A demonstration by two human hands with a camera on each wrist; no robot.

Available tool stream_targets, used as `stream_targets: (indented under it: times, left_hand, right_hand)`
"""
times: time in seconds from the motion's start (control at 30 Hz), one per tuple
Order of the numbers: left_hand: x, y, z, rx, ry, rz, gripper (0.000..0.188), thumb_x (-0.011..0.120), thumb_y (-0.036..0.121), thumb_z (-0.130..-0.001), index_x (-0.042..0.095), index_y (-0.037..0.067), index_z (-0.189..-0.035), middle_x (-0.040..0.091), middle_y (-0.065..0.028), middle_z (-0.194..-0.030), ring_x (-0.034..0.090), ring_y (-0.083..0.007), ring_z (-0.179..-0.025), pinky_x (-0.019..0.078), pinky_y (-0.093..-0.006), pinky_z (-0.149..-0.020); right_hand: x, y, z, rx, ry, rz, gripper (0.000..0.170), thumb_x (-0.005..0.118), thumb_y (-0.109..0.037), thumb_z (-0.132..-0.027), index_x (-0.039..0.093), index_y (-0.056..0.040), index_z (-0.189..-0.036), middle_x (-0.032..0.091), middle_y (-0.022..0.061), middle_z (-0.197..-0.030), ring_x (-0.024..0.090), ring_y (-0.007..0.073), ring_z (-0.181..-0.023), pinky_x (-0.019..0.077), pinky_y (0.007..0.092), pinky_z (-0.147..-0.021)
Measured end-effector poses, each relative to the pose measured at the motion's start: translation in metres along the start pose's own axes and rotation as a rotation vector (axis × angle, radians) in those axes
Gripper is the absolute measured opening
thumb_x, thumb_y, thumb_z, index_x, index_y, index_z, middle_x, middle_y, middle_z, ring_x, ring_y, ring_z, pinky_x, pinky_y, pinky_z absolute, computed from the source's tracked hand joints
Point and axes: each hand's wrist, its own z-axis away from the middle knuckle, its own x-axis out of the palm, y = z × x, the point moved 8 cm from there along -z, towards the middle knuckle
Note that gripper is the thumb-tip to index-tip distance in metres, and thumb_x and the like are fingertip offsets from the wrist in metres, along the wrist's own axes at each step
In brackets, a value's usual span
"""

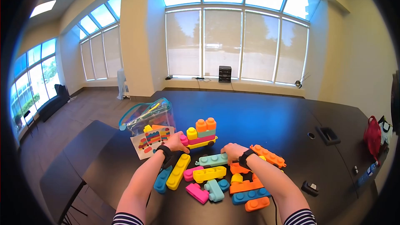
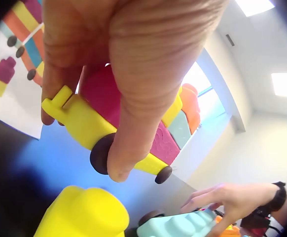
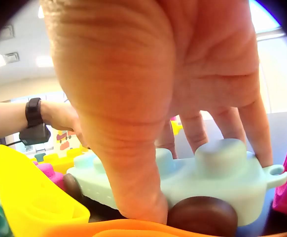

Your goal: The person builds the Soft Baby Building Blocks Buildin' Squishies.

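Observation:
On the left, my left hand (image 1: 176, 142) grips the rear of a yellow wheeled toy train car (image 2: 87, 121), thumb by its dark wheel. Stacked on that car are magenta, teal, yellow and orange blocks (image 1: 211, 123). My right hand (image 1: 234, 151) holds a pale teal wheeled train car (image 1: 208, 160) around its sides, thumb near a brown wheel (image 3: 202, 217) and fingers on the far side. A picture card (image 1: 143, 143) showing a block train leans beside the left hand. In front of the hands lie a long yellow block (image 1: 178, 171) and a yellow piece (image 1: 209, 175).
A clear bag (image 1: 156, 118) with teal trim stands behind the card. Blue, pink and teal blocks lie near the front, with an orange train car (image 1: 268, 156) right of my right hand. Farther right are a water bottle (image 1: 368, 173) and a red bag (image 1: 372, 135).

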Motion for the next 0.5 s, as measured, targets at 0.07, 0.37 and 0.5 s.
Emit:
stream_targets:
  times: [0.07,0.37,0.5]
  left_hand:
    - [0.017,-0.012,-0.008,0.014,-0.003,0.013,0.087,0.104,0.036,-0.055,0.060,0.005,-0.122,0.071,-0.0174,-0.116,0.067,-0.0344,-0.112,0.0536,-0.0414,-0.094]
    - [0.028,-0.005,-0.004,-0.005,-0.133,0.141,0.084,0.102,0.025,-0.061,0.058,0.005,-0.130,0.070,-0.0153,-0.120,0.066,-0.0334,-0.118,0.0520,-0.0402,-0.099]
    - [0.034,-0.007,-0.008,0.027,-0.153,0.115,0.082,0.101,0.023,-0.066,0.058,0.007,-0.133,0.071,-0.0119,-0.120,0.066,-0.0287,-0.117,0.0515,-0.0377,-0.101]
  right_hand:
    - [0.002,0.001,0.005,-0.005,0.010,-0.009,0.060,0.094,-0.014,-0.066,0.075,-0.0113,-0.123,0.077,0.0184,-0.115,0.072,0.0377,-0.113,0.0593,0.0470,-0.096]
    - [-0.033,-0.001,0.040,-0.022,0.265,0.030,0.063,0.091,-0.016,-0.067,0.072,-0.0136,-0.128,0.065,0.0122,-0.124,0.068,0.0366,-0.114,0.0584,0.0467,-0.096]
    - [-0.074,0.001,0.101,-0.058,0.496,-0.110,0.061,0.089,-0.016,-0.071,0.070,-0.0123,-0.128,0.065,0.0100,-0.124,0.068,0.0363,-0.112,0.0583,0.0439,-0.096]
